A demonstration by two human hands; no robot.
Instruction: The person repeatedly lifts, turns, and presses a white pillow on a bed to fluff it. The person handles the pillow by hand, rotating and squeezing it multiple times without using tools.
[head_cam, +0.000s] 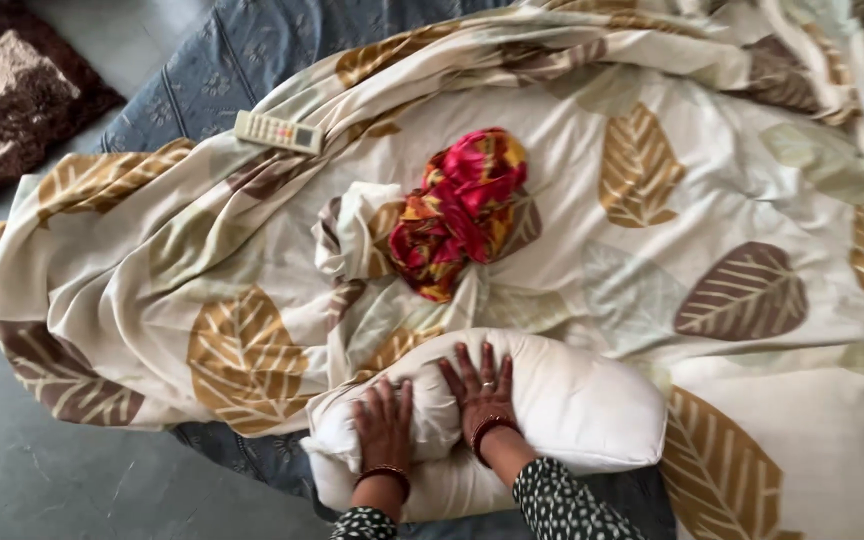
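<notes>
A plain white pillow lies at the near edge of the bed on a cream sheet printed with large brown and gold leaves. My left hand presses flat on the pillow's left end, fingers spread. Beside it, my right hand presses down near the pillow's middle, fingers spread too, denting the stuffing. Both wrists wear bangles and dotted dark sleeves. Past the pillow sits a bunched red and yellow cloth next to a crumpled fold of the leaf fabric.
A white remote control rests on the sheet at the far left. A blue patterned mattress cover shows under the sheet. Grey floor lies to the left, with a brown and beige rug in the far corner.
</notes>
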